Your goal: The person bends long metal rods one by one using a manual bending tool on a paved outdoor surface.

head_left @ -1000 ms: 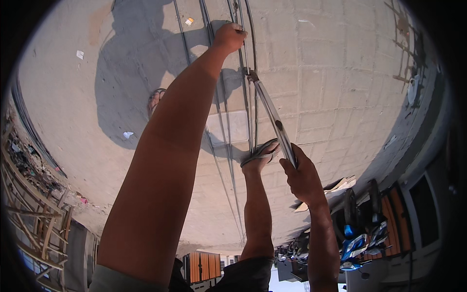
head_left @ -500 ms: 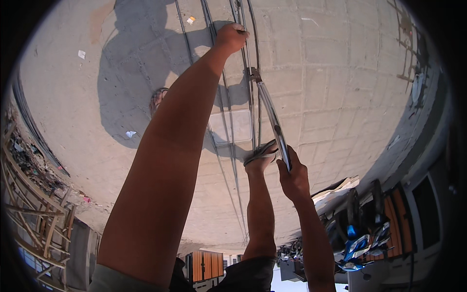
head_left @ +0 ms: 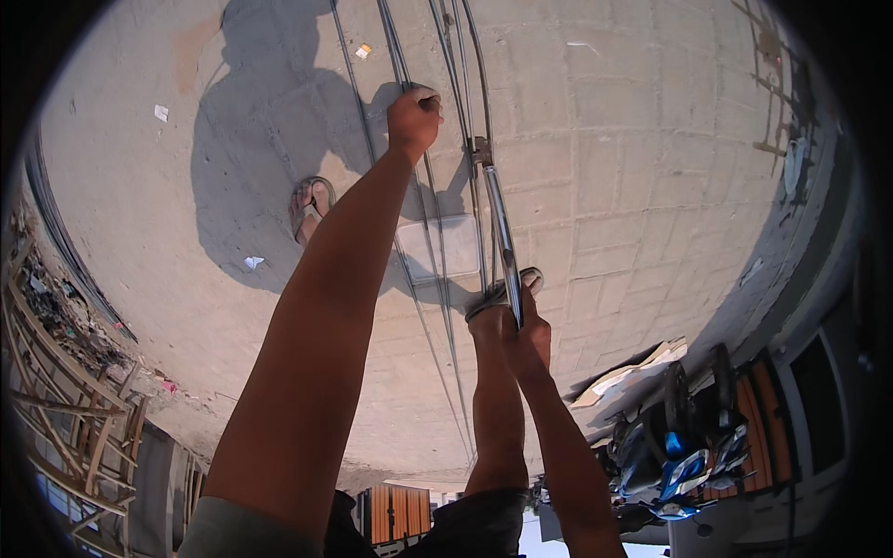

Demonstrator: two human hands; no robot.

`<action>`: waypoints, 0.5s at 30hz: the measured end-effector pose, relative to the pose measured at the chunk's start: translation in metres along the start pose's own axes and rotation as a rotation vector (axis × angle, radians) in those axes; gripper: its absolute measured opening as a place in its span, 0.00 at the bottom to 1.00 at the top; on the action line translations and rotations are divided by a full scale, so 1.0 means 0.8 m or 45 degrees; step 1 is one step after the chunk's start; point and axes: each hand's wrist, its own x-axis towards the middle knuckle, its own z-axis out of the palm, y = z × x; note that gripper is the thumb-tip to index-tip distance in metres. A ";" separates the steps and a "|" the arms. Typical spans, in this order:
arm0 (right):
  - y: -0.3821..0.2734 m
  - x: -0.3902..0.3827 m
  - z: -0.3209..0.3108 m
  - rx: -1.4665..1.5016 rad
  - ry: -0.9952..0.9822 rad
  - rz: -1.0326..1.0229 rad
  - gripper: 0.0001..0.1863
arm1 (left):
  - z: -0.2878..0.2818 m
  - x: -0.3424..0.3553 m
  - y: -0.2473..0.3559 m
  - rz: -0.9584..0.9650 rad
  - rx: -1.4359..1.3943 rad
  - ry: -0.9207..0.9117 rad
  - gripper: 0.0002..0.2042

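Observation:
My left hand is closed in a fist just above the thin steel rods that run lengthwise along the ground. What lies inside its fingers, if anything, is hidden. My right hand is wrapped round the near end of a shiny metal bar tool. At its far end, a dark notched head sits against the right-hand rods; whether a rod lies in its notch I cannot tell. That bar slants over my sandalled right foot, which is beside the rods.
My other sandalled foot stands left of the rods. A pale square slab lies beneath them on the paved ground. Wooden frames and rubble are at the left, parked motorbikes and flattened cardboard at the right.
My left hand has come off the right-hand rods, moving left and nearer. My right hand has swung left with the bar's near end, so the bar lies closer in line with the rods.

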 end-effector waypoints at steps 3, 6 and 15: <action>0.002 -0.002 0.010 -0.006 -0.037 0.139 0.30 | 0.001 -0.016 0.004 -0.029 0.021 -0.004 0.11; 0.010 -0.003 0.024 -0.004 -0.004 0.124 0.29 | 0.005 -0.032 0.013 -0.050 -0.041 -0.024 0.11; 0.015 0.022 -0.048 0.039 -0.066 -0.166 0.25 | -0.059 -0.086 -0.015 0.231 0.321 0.022 0.09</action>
